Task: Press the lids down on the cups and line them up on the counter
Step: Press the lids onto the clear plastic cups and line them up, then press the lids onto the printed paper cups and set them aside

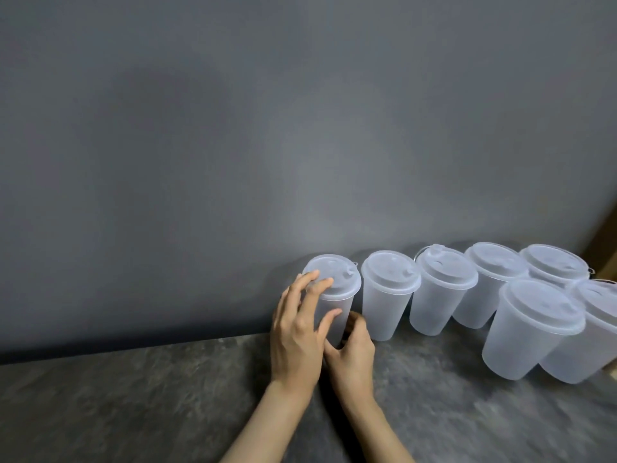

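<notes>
The leftmost frosted plastic cup (338,304) stands by the wall with its lid (339,274) on. My left hand (297,332) is against its left side, fingers spread and fairly straight, fingertips touching the lid's rim and thumb on the cup wall. Lower down, my right hand (354,355) curls round the cup's base. To its right, three more lidded cups (387,305) (437,295) (480,295) continue a row along the wall.
A further lidded cup (554,267) ends the row at the right. Two lidded cups (527,332) (594,339) stand in front of it, nearer me. The dark stone counter (133,399) stretches left; the grey wall (267,145) rises behind.
</notes>
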Action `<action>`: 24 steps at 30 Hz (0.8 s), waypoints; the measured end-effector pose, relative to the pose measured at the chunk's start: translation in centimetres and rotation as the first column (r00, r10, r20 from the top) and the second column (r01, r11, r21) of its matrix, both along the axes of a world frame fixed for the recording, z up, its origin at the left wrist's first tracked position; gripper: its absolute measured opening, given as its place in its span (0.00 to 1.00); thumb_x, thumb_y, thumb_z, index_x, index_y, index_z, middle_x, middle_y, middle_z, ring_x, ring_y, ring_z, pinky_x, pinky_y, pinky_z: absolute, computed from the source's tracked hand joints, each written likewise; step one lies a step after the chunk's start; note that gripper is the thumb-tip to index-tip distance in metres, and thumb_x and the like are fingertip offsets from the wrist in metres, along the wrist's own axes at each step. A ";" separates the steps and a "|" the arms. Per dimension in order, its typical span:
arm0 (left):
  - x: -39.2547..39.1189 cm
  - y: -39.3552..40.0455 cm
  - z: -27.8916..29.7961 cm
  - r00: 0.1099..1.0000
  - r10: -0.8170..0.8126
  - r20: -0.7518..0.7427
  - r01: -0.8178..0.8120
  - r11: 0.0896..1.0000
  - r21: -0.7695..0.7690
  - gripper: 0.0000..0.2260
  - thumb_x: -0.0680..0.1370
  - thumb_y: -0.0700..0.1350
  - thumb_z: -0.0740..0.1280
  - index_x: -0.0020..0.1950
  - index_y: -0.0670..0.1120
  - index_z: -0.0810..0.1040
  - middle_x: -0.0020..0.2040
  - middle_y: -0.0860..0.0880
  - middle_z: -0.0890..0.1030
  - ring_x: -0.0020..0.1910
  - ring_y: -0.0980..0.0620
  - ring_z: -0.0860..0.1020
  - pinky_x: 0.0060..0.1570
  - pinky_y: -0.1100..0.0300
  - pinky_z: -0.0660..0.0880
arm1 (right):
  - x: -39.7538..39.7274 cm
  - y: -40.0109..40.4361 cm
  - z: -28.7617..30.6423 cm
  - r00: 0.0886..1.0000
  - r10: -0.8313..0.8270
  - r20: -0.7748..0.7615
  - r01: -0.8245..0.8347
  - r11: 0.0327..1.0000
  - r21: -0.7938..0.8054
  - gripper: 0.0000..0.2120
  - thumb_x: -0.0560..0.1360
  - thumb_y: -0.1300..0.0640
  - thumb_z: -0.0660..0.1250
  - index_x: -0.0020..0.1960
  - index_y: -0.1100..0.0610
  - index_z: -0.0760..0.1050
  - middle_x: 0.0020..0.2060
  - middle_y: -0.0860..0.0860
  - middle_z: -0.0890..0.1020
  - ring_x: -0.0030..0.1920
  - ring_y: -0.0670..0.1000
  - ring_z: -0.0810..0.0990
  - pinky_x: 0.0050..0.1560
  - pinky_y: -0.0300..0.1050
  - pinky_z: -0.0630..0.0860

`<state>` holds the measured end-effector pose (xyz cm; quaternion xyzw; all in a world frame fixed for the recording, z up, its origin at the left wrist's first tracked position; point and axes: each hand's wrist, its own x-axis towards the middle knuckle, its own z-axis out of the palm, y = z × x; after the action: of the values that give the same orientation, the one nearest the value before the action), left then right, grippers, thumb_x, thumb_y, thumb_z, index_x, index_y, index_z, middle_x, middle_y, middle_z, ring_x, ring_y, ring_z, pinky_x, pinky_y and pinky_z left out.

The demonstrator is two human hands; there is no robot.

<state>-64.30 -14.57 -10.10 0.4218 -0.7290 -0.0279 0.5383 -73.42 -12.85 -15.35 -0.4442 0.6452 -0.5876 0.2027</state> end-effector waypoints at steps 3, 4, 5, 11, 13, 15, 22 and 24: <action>0.0 0.0 0.2 0.999 0.008 0.052 -0.009 1.000 0.021 0.24 0.71 0.42 0.77 0.65 0.52 0.75 0.67 0.54 0.74 0.66 0.52 0.74 0.64 0.61 0.67 | 0.3 0.0 0.1 0.999 -0.016 -0.048 0.016 1.000 -0.001 0.20 0.70 0.53 0.77 0.56 0.51 0.71 0.51 0.46 0.80 0.52 0.42 0.78 0.47 0.32 0.72; -0.1 0.0 0.2 0.998 0.003 0.063 -0.005 1.000 0.030 0.25 0.70 0.42 0.77 0.65 0.51 0.75 0.67 0.54 0.74 0.66 0.52 0.74 0.64 0.61 0.67 | 0.3 0.0 0.1 0.998 -0.021 -0.055 0.022 1.000 0.001 0.21 0.70 0.53 0.77 0.58 0.53 0.70 0.52 0.48 0.80 0.53 0.46 0.78 0.48 0.35 0.72; 0.0 0.0 0.2 0.997 -0.002 0.071 -0.001 0.999 0.039 0.25 0.70 0.42 0.77 0.65 0.51 0.74 0.68 0.54 0.73 0.66 0.52 0.75 0.64 0.61 0.68 | 0.4 -0.1 0.1 0.998 -0.027 -0.060 0.027 1.000 0.005 0.21 0.71 0.54 0.76 0.59 0.54 0.70 0.53 0.49 0.80 0.54 0.48 0.78 0.50 0.38 0.73; 0.8 0.6 0.3 0.983 -0.091 0.158 0.074 0.991 0.107 0.30 0.75 0.44 0.73 0.74 0.55 0.67 0.76 0.56 0.64 0.67 0.53 0.73 0.64 0.57 0.70 | 0.6 0.0 -0.1 0.990 -0.080 -0.120 0.083 0.996 0.024 0.21 0.73 0.56 0.75 0.61 0.58 0.70 0.55 0.51 0.78 0.57 0.53 0.77 0.52 0.42 0.71; 1.7 1.0 0.1 0.970 -0.150 0.191 0.128 0.984 0.122 0.33 0.77 0.43 0.70 0.76 0.60 0.59 0.78 0.57 0.58 0.75 0.52 0.64 0.70 0.59 0.63 | 0.6 0.2 -0.1 0.988 -0.079 -0.134 0.085 0.996 0.038 0.22 0.73 0.58 0.75 0.61 0.59 0.69 0.55 0.52 0.77 0.57 0.52 0.76 0.53 0.42 0.71; 3.1 1.5 -0.1 0.965 -0.158 0.211 0.140 0.985 0.098 0.32 0.78 0.41 0.69 0.76 0.59 0.59 0.78 0.56 0.59 0.75 0.53 0.63 0.72 0.60 0.62 | 0.7 0.8 -0.2 0.987 -0.076 -0.139 0.083 0.996 0.045 0.23 0.71 0.61 0.76 0.61 0.59 0.69 0.55 0.53 0.76 0.56 0.52 0.75 0.54 0.44 0.73; 13.4 3.8 -2.5 0.978 0.040 0.204 -0.054 0.996 0.065 0.15 0.78 0.41 0.59 0.63 0.48 0.75 0.60 0.54 0.76 0.59 0.54 0.75 0.61 0.60 0.70 | 1.9 3.5 0.4 0.950 -0.187 -0.251 0.198 0.980 0.017 0.17 0.68 0.75 0.65 0.51 0.58 0.69 0.47 0.53 0.73 0.50 0.56 0.74 0.51 0.48 0.70; 17.5 4.4 -3.2 0.970 0.129 0.208 -0.147 0.986 0.074 0.14 0.77 0.41 0.56 0.59 0.47 0.77 0.56 0.53 0.77 0.56 0.53 0.77 0.59 0.59 0.71 | 3.4 4.4 0.8 0.928 -0.163 -0.336 0.161 0.986 -0.035 0.16 0.67 0.76 0.65 0.48 0.60 0.71 0.45 0.53 0.73 0.48 0.57 0.75 0.50 0.54 0.74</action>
<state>-46.79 -10.16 -13.28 0.4956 -0.7471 0.0202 0.4425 -70.06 -8.43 -14.56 -0.4844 0.7027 -0.5197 0.0383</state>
